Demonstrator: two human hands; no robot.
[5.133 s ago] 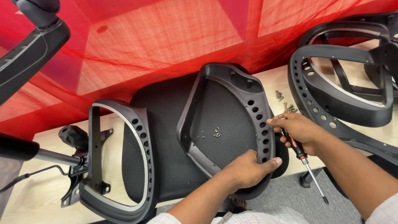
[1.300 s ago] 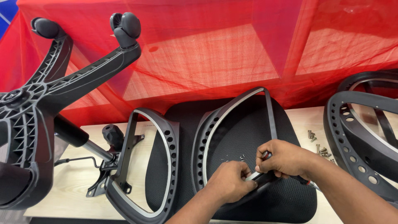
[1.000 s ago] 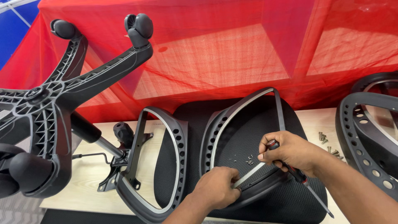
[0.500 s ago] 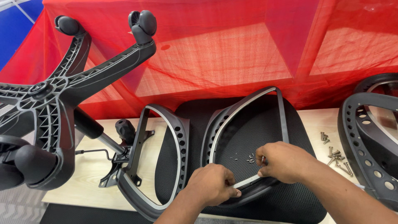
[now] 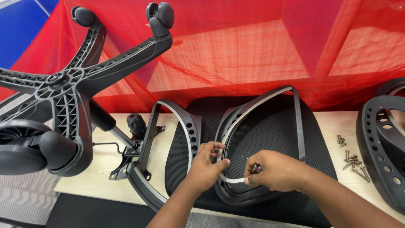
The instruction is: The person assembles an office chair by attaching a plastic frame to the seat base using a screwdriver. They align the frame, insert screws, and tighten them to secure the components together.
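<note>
Steadying the armrest frame (image 5: 257,139) with left hand (image 5: 206,166), fingers pinching its rim; right hand (image 5: 274,171), fingers closed around a screwdriver (image 5: 255,169), likely fastening; more screws (image 5: 352,158) wait near the tabletop's (image 5: 97,169) right edge.

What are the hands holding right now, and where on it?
Left hand grips the armrest at its lower rim; right hand closes on a screwdriver handle.

A black five-star wheeled chair base (image 5: 63,97) stood upturned far left of the grip; loose silver screws (image 5: 352,158) lay right, red translucent netting (image 5: 236,46) hung behind.
</note>
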